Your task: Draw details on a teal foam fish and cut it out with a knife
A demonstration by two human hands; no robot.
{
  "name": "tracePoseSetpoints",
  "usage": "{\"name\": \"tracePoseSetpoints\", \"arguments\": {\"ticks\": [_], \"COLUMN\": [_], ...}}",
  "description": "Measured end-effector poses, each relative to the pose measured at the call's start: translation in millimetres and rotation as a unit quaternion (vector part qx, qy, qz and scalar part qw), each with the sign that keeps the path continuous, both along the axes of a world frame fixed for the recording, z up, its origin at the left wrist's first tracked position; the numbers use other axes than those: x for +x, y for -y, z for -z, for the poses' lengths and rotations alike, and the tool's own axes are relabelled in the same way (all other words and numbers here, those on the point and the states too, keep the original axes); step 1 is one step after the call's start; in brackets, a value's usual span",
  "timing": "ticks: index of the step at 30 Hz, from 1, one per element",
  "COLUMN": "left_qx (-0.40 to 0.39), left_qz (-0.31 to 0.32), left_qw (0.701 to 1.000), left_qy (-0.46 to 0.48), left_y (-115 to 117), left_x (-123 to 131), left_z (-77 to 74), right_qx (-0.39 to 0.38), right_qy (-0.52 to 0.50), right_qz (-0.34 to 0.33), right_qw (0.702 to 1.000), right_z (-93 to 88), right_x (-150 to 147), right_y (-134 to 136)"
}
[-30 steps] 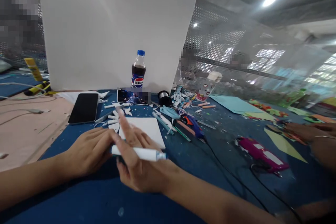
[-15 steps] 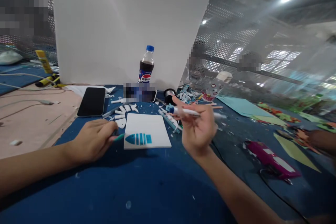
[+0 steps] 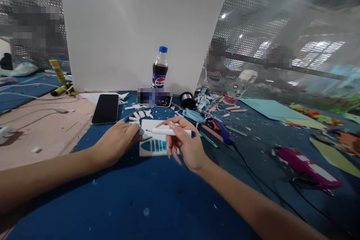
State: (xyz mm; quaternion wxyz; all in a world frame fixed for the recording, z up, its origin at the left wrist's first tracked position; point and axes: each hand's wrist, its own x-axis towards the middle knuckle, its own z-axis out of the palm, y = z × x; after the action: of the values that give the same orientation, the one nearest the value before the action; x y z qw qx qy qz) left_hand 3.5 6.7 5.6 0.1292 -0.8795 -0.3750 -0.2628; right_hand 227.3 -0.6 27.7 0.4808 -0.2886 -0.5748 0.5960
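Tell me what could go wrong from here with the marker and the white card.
The white marker in the right hand points toward the left hand, so a slip might mark its fingers or the white card.

The right hand is close to the blue shapes on the card and could smudge or shift them; I can't tell whether they are drawn or loose.

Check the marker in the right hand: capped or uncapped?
Uncapped: the marker shows a narrow bare tip at its left end.
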Motion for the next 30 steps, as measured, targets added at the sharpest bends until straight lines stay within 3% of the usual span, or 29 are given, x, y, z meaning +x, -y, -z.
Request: {"name": "tracePoseSetpoints", "arguments": {"ticks": [8,11,14,16,18,20,24,30], "left_qx": [0.013,0.039,0.077,0.089,0.094,0.107,0.152,0.21], "left_qz": [0.036,0.083,0.148,0.147,0.133,0.146,0.193,0.198], "left_qw": [0.999,0.996,0.986,0.985,0.986,0.983,0.969,0.957], "left_qy": [0.009,0.019,0.01,0.008,0.022,0.027,0.002,-0.042], "left_y": [-1,2,5,6,7,9,17,28], "left_x": [0,-1,-3,-3,-2,-2,-2,0], "left_z": [4.5,4.5,0.6,-2.7,-5.6,-7.8,-11.2,-13.1], "right_qx": [0.01,0.03,0.131,0.248,0.35,0.4,0.393,0.408], "right_qy": [0.023,0.06,0.129,0.185,0.235,0.268,0.253,0.212], "right_qz": [-0.04,-0.023,0.043,0.068,0.058,0.036,0.021,-0.048], "right_qw": [0.999,0.997,0.982,0.949,0.905,0.876,0.884,0.887], "right_z": [-1.7,-4.1,-4.6,-3.6,-2.4,-1.8,-2.2,0.5], "right_x": [-3,-2,2,6,10,11,9,10], "right_y": [5,4,-1,-4,-5,-3,7,9]}}
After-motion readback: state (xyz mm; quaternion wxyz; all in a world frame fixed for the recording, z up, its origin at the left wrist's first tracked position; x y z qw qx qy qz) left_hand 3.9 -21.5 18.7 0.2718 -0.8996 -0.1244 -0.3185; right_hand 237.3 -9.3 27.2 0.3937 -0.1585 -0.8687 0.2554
